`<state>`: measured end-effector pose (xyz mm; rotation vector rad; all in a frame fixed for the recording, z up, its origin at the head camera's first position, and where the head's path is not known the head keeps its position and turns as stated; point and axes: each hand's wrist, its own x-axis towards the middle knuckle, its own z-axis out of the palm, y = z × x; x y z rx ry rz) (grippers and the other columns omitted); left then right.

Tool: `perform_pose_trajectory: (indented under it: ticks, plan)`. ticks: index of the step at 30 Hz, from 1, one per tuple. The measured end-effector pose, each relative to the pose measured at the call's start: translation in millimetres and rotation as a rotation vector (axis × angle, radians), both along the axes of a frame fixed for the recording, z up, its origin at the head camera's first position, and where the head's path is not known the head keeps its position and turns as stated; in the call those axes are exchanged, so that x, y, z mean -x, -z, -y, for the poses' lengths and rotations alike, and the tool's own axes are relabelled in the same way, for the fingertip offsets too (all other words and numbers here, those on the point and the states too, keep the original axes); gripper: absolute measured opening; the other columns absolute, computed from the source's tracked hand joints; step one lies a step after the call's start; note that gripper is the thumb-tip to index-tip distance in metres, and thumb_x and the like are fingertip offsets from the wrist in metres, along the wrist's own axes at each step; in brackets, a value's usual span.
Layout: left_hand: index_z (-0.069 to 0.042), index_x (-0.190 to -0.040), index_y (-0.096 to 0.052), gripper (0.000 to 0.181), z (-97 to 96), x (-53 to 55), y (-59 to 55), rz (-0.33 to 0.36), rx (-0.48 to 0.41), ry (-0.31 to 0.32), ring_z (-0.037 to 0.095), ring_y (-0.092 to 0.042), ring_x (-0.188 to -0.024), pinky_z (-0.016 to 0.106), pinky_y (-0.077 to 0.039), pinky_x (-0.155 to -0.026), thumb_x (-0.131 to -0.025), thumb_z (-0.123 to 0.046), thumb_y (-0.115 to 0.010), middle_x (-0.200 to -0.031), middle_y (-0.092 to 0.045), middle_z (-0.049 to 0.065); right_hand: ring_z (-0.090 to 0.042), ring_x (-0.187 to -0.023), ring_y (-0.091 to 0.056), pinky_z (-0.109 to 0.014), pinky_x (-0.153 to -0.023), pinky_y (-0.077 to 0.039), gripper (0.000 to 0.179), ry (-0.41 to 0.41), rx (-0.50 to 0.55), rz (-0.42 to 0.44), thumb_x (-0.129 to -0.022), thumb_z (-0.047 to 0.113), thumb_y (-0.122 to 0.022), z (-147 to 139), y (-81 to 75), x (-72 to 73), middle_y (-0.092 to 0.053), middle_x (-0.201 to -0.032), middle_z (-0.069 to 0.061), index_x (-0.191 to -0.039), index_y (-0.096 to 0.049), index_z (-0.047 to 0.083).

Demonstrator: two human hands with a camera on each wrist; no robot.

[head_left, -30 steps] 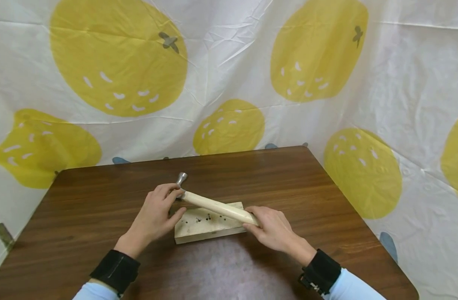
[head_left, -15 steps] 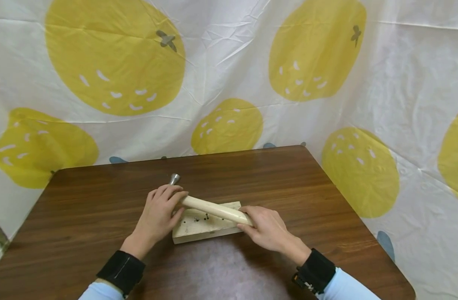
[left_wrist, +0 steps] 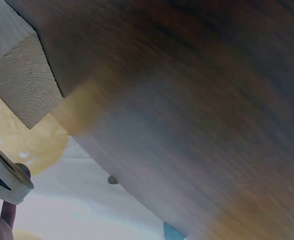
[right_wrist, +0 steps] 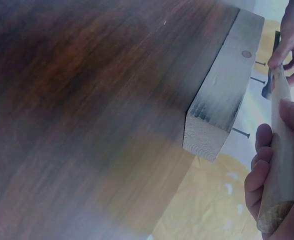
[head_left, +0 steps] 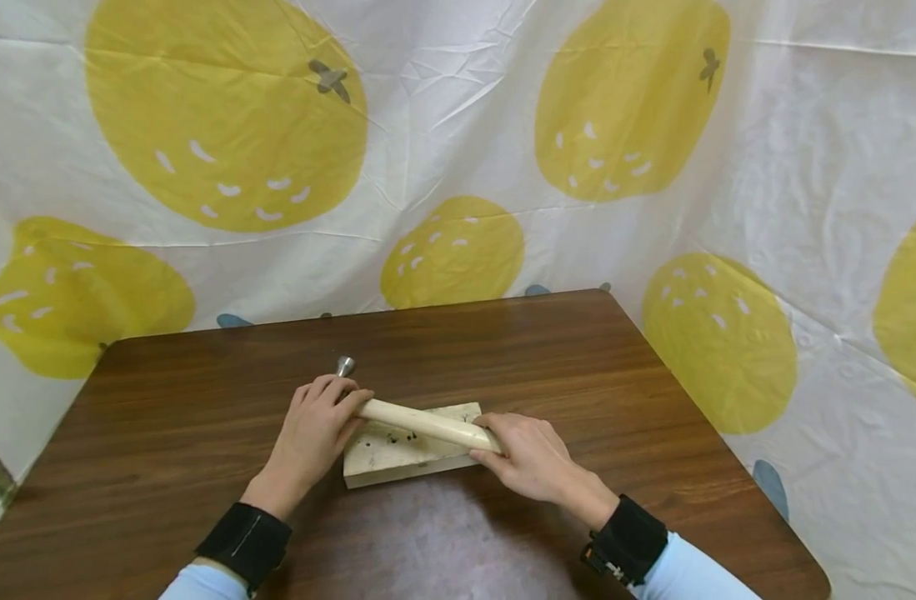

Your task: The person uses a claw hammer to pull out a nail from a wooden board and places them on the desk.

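Note:
A hammer (head_left: pixel 423 423) with a pale wooden handle is held slantwise over a wooden block (head_left: pixel 401 461). My left hand (head_left: pixel 311 437) grips it at the head end, covering most of the head; one metal face (head_left: pixel 345 365) sticks out beyond the fingers. The handle's butt is in my right hand (head_left: pixel 536 460), with fingers wrapped round it in the right wrist view. Nails (right_wrist: pixel 241 133) stand up from the block's top there, below the hammer and apart from the handle. In the left wrist view, only fingers and part of the hammer head (left_wrist: pixel 9 175) show at the edge.
The block rests on a dark brown wooden table (head_left: pixel 548 358). Behind and beside the table hangs a white curtain (head_left: pixel 442 108) printed with yellow fruit. Black bands (head_left: pixel 243 546) circle both wrists over light blue sleeves.
The hammer's head end has come down and a little left, closer to the block, and my left hand covers more of it. My right hand has shifted slightly left.

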<state>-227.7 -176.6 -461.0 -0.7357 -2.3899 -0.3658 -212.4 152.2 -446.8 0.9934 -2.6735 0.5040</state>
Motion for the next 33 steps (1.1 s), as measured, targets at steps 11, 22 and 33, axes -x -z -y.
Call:
perform_pose_trajectory:
  ticks: [11,22,33]
  plan:
    - [-0.013,-0.117,-0.066,0.042,1.1,0.2,-0.1,0.003,0.127,-0.041,0.028,-0.050,-0.110,0.048,-0.037,-0.090,-0.080,-0.020,-0.083,-0.110,-0.056,0.006,-0.003,-0.070,-0.052,-0.017,-0.054,-0.037,0.035,-0.050,-0.069,-0.058,-0.091,0.036,-0.071,-0.9,-8.9,6.3,-0.062,-0.091,0.010,-0.116,-0.065,0.013]
    - [-0.011,-0.114,-0.064,0.038,1.5,-0.5,1.9,0.003,0.140,-0.061,0.030,-0.050,-0.109,0.051,-0.037,-0.086,-0.081,-0.018,-0.082,-0.108,-0.056,0.009,-0.005,-0.073,-0.058,-0.020,-0.058,-0.043,0.033,-0.083,-0.095,-0.075,-0.086,0.038,-0.077,-0.3,-26.6,13.9,-0.062,-0.089,0.010,-0.109,-0.070,0.016]
    - [-0.011,-0.114,-0.063,0.033,0.8,-3.1,3.0,0.064,0.133,-0.099,0.031,-0.051,-0.107,0.048,-0.039,-0.080,-0.086,-0.021,-0.077,-0.109,-0.055,0.009,-0.016,-0.094,-0.059,-0.029,-0.079,-0.044,0.045,-0.129,0.037,-0.313,-0.071,0.039,-0.089,-10.0,-44.4,28.8,-0.063,-0.103,0.004,-0.103,-0.071,0.013]
